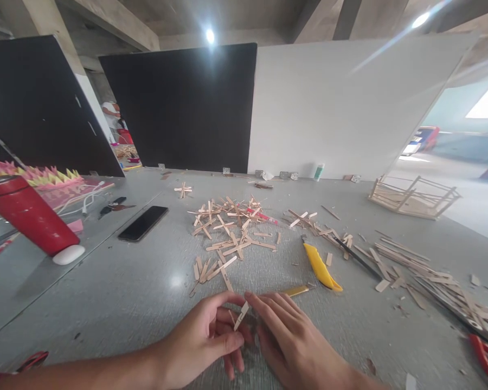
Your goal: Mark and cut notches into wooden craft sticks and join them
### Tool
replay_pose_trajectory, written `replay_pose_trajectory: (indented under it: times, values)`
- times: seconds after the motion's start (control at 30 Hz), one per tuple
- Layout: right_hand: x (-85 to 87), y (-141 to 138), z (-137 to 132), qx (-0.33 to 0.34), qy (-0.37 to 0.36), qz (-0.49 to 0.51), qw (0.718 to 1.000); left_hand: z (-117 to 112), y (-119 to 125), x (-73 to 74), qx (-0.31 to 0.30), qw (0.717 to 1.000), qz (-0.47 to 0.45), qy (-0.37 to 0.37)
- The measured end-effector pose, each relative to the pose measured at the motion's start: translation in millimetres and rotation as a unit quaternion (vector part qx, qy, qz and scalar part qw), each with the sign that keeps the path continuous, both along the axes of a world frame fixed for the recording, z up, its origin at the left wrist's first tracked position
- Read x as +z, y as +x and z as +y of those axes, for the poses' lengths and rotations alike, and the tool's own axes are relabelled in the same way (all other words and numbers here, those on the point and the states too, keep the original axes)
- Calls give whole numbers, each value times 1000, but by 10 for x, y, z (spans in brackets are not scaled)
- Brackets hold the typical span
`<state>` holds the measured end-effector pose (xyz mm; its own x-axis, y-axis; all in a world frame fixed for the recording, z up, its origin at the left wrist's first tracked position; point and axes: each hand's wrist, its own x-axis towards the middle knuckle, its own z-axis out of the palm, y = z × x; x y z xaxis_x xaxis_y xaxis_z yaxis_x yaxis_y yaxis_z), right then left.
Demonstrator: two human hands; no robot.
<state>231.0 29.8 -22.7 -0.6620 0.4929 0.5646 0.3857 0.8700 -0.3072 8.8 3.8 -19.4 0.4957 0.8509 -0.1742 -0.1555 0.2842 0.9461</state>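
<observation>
A short piece of popsicle stick [241,316] with small dark marks is between my two hands, low in the middle of the head view. My left hand [211,330] curls around its lower end, thumb and fingers bent toward it. At the upper end are the fingertips of my right hand [287,327], held close together; its thumb is mostly hidden. Just beyond the right fingers lies a yellow cutter [296,291], partly covered by that hand. Ahead of both hands, a pile of popsicle sticks [233,222] contains several joined into crosses.
A yellow-handled knife [319,265] lies right of the pile. Thin wooden strips [427,265] and red-handled pliers [486,352] are at right. A phone [143,223] and red flask [30,216] are left. A small stick fence [415,197] stands at back right, near upright panels [329,108].
</observation>
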Motion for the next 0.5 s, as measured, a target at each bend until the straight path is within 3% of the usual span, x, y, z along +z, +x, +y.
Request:
replay_pose_trajectory:
  times: [0.3, 0.5]
  values:
    - [37, 17, 1, -27, 63, -12, 998, 10, -8, -93, -6, 1000, 5, 5]
    - [-1, 27, 37, -58, 92, -15, 994, 24, 16, -56, 4, 999, 24, 28]
